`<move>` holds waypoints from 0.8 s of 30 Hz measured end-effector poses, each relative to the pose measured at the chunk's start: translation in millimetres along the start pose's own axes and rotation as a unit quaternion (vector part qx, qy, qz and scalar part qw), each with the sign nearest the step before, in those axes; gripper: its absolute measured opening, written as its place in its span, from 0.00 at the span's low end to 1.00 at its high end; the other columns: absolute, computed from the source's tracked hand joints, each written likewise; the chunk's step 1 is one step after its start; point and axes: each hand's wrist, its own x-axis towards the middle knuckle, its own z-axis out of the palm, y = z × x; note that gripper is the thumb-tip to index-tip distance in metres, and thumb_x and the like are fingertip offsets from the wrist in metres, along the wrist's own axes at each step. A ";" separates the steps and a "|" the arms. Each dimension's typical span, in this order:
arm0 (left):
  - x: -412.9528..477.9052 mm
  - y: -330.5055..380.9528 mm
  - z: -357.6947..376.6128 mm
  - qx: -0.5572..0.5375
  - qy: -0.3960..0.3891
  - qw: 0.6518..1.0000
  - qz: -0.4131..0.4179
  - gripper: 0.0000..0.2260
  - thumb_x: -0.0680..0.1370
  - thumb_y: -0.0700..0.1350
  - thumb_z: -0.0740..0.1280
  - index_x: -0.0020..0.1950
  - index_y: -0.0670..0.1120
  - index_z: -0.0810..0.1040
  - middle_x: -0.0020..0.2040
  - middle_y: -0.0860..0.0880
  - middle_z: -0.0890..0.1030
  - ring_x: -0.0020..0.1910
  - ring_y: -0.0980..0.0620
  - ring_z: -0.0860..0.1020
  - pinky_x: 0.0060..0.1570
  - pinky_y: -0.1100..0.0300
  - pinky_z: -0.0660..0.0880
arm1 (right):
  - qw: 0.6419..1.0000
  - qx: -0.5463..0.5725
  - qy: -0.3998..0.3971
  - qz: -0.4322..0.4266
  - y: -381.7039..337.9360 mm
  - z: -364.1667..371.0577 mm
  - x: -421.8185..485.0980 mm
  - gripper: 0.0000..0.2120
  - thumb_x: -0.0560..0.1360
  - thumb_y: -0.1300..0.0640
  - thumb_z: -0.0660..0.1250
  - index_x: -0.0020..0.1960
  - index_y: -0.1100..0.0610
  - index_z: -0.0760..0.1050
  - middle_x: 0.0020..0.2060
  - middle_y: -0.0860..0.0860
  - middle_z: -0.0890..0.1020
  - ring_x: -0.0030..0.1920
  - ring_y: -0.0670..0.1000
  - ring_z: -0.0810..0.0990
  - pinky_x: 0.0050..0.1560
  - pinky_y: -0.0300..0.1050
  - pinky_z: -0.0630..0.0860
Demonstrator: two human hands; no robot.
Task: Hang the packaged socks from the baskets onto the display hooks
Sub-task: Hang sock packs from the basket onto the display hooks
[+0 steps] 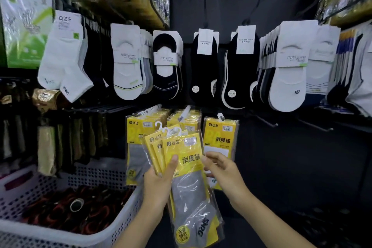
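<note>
My left hand grips a fanned stack of yellow sock packs with white hangers on top, thumb pressed on the front pack. My right hand touches the right edge of that front pack, fingers bent around it. Just behind, more yellow packs hang on three lower display hooks: a left row, a middle row and a single pack on the right. Grey socks show through the clear lower part of the held packs.
A white perforated basket with dark packaged items sits at lower left. White and black low-cut socks hang in the row above. Bare hooks stick out at right of the yellow packs. Dark socks hang at far left.
</note>
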 end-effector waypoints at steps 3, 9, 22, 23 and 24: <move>-6.3 5.3 2.1 -0.030 -0.007 0.999 0.013 0.09 0.70 0.52 0.73 0.47 0.51 0.81 0.38 0.62 0.84 0.36 0.66 0.82 0.28 0.75 0.73 | 0.999 0.009 0.012 -0.038 -10.1 5.5 -9.5 0.11 0.70 0.54 0.73 0.50 0.58 0.79 0.45 0.52 0.84 0.46 0.49 0.82 0.44 0.38 0.80; -6.5 14.0 5.6 -0.021 -0.099 0.994 0.041 0.11 0.69 0.58 0.68 0.46 0.55 0.81 0.41 0.61 0.85 0.41 0.64 0.82 0.33 0.74 0.74 | 0.998 0.067 0.013 -0.009 -8.2 -5.7 -14.2 0.11 0.71 0.55 0.72 0.52 0.57 0.77 0.46 0.51 0.86 0.46 0.48 0.85 0.39 0.36 0.79; 14.3 21.3 6.2 0.049 -0.082 0.990 0.103 0.09 0.77 0.51 0.65 0.50 0.48 0.80 0.42 0.61 0.68 0.46 0.64 0.66 0.36 0.64 0.74 | 0.983 0.052 0.174 0.012 -0.7 -66.3 26.6 0.03 0.78 0.60 0.65 0.49 0.59 0.76 0.38 0.51 0.85 0.34 0.44 0.83 0.32 0.35 0.75; 15.2 20.5 6.6 0.052 -0.079 0.990 0.101 0.12 0.77 0.51 0.65 0.50 0.43 0.78 0.43 0.60 0.67 0.46 0.64 0.65 0.41 0.59 0.72 | 0.983 0.045 0.177 0.010 -1.6 -66.8 31.5 0.03 0.78 0.60 0.65 0.49 0.59 0.76 0.39 0.51 0.85 0.35 0.44 0.83 0.32 0.35 0.75; 17.6 18.5 6.2 0.054 -0.078 0.990 0.100 0.10 0.77 0.51 0.65 0.46 0.45 0.79 0.43 0.60 0.68 0.46 0.63 0.66 0.43 0.57 0.70 | 0.984 0.037 0.176 0.007 -2.0 -66.5 36.5 0.03 0.78 0.60 0.65 0.49 0.60 0.76 0.39 0.52 0.85 0.36 0.45 0.83 0.33 0.36 0.75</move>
